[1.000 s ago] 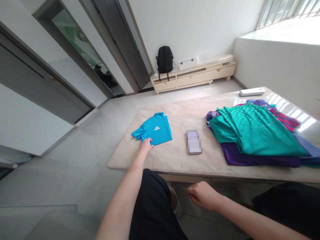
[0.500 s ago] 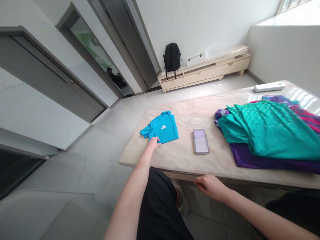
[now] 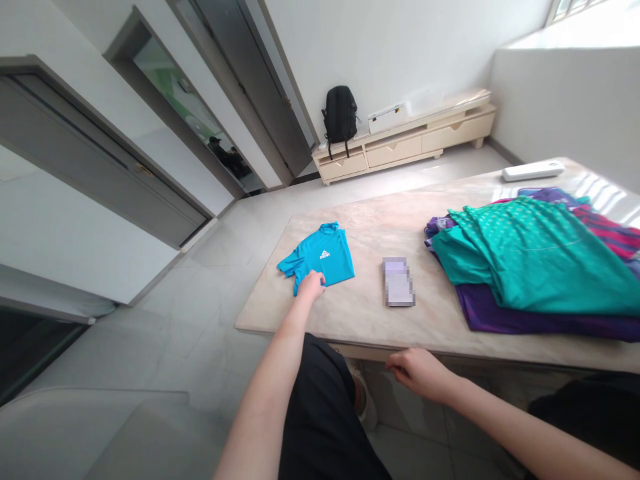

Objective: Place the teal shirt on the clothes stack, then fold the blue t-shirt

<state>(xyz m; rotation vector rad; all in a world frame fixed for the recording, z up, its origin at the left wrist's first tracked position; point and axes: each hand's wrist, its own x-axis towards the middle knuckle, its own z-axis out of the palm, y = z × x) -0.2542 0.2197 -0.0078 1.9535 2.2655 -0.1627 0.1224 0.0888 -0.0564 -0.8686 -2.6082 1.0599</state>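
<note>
A blue T-shirt point(image 3: 330, 257) with a white logo on its front lies folded near the left end of the table. My left hand point(image 3: 313, 285) rests at its lower edge, fingers curled in against the fabric. Below the table's front edge, my right hand point(image 3: 417, 372) is loosely closed, with nothing visible in it. A phone-like item point(image 3: 399, 282), blurred into blocks, lies on the tabletop right of the shirt.
A heap of clothes with a green garment point(image 3: 540, 260) on top covers the table's right side. Behind it lies a white oblong object point(image 3: 533, 171). The marble-patterned table point(image 3: 360, 320) stands before me; a black backpack point(image 3: 341, 113) sits on a low cabinet point(image 3: 395, 153) beyond.
My left hand has shifted slightly right along the shirt's lower edge, showing more of its lower left corner. My right hand stays about where it was.
</note>
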